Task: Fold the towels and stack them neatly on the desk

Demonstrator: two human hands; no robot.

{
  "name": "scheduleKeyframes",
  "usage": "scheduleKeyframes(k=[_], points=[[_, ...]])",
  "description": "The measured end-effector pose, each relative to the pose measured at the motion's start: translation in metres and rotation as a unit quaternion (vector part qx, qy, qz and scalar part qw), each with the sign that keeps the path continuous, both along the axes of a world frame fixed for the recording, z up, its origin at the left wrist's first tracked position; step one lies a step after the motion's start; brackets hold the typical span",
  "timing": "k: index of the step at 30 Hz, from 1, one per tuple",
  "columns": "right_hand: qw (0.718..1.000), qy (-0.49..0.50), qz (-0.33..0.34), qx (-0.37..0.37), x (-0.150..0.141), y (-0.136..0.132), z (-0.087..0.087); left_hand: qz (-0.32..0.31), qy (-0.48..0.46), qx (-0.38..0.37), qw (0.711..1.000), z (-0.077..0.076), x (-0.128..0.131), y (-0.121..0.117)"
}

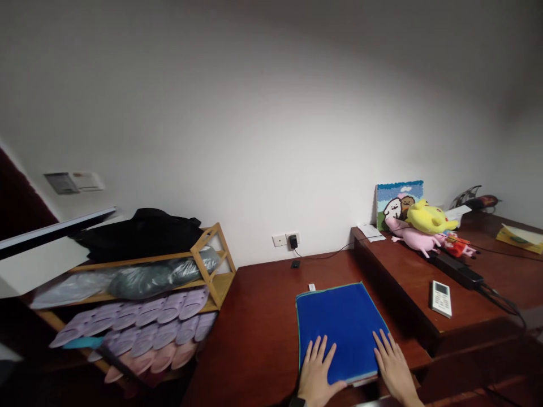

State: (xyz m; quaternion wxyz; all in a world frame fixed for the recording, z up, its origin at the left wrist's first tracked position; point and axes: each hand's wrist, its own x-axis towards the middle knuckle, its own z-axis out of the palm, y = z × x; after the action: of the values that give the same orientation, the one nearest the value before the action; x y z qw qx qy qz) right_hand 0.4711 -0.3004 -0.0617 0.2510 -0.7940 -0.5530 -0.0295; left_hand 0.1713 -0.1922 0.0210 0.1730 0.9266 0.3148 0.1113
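A blue cloth (339,322) with a teal stitched edge and a small white tag (312,287) lies flat on the reddish-brown desk (254,316). My left hand (317,370) rests on its near left part, fingers spread, with a dark band at the wrist. On the near right edge of the cloth lies my right hand (392,362), fingers stretched out. Neither hand grips anything. A pale strip shows under the cloth's near edge, between the hands.
At right, a raised desk section (407,282) bears a white remote control (441,298), a black power strip (458,271), plush toys (428,217) and a picture (396,198). A wooden rack (218,265) with several slippers (161,308) stands left. A black plug (293,242) sits in the wall outlet.
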Motion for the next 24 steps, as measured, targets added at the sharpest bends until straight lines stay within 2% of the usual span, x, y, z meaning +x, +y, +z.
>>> scheduleKeyframes(k=[5,9,12,15,18,21,24], points=[[0.998,-0.047,-0.003,-0.031,-0.041,0.016,0.006,0.020,0.036,0.025,0.999,0.002,-0.033,0.009],[0.997,-0.057,0.016,-0.048,-0.096,0.038,0.015,0.054,0.070,0.041,0.995,0.010,-0.083,0.024],[0.997,-0.054,0.029,-0.049,-0.130,0.040,0.012,0.062,0.085,0.052,0.993,0.014,-0.120,0.027],[0.997,-0.044,0.038,-0.044,-0.143,0.026,0.002,0.060,0.087,0.064,0.992,0.012,-0.140,0.019],[0.997,-0.035,0.046,-0.049,-0.138,0.010,0.001,0.057,0.076,0.086,0.992,0.008,-0.148,0.008],[0.996,-0.037,0.043,-0.061,-0.127,0.014,0.022,0.063,0.064,0.105,0.990,0.004,-0.146,0.009],[0.995,-0.034,0.059,-0.067,-0.127,0.050,0.060,0.106,0.044,0.127,0.985,0.001,-0.133,0.025]])
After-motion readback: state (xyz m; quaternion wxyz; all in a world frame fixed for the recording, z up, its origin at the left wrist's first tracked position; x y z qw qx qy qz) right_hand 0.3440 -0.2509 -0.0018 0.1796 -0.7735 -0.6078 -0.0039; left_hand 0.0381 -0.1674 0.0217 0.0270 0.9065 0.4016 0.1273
